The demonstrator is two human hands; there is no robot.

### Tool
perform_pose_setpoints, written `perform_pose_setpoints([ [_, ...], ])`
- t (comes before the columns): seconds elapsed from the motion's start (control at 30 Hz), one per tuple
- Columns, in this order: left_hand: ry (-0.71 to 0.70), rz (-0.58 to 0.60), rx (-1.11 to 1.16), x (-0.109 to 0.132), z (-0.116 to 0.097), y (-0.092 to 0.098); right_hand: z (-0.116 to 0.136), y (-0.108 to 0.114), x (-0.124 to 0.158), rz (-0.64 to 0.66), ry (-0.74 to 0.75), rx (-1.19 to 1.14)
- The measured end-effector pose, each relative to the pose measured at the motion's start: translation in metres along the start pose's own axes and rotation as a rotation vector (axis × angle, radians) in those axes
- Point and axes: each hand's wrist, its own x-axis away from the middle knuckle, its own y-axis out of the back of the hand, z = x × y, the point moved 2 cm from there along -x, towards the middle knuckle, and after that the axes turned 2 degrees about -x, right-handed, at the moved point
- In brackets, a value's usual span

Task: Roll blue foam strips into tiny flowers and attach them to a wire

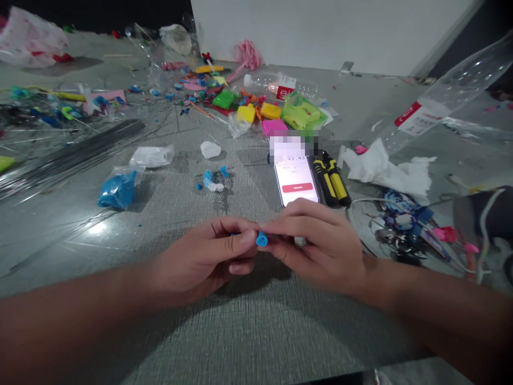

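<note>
A small blue clay piece (262, 239), shaped like a tiny flower or cup, sits between my two hands above the near part of the table. My left hand (212, 248) is closed, its thumb tip against the piece's left side. The fingers of my right hand (316, 243) pinch it from the right. Beyond my hands lie small blue and white clay bits (208, 179) and a white clay lump (210, 149). To their left rest a bag of blue clay (117, 190) and a wrapped white clay pack (152, 156).
A lit phone (297, 184) lies beyond my right hand, beside yellow-black pliers (332, 179). Farther back are colourful clay packs (270, 111) and a plastic bottle (296, 85). Thin wires (80, 152) spread at left; crumpled tissue (388, 168) and another bottle (444, 101) are at right.
</note>
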Motion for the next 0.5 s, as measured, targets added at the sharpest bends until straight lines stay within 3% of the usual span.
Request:
perform_pose_setpoints([
  [0.37,-0.044,-0.019,-0.096,-0.0010,0.0013,-0.0005,0.0025,0.0008,-0.0023,0.055,0.036,-0.043],
  [0.5,-0.197,-0.156,-0.320,0.0040,-0.0051,-0.0020,0.0035,0.0006,-0.0032,0.007,-0.020,0.010],
])
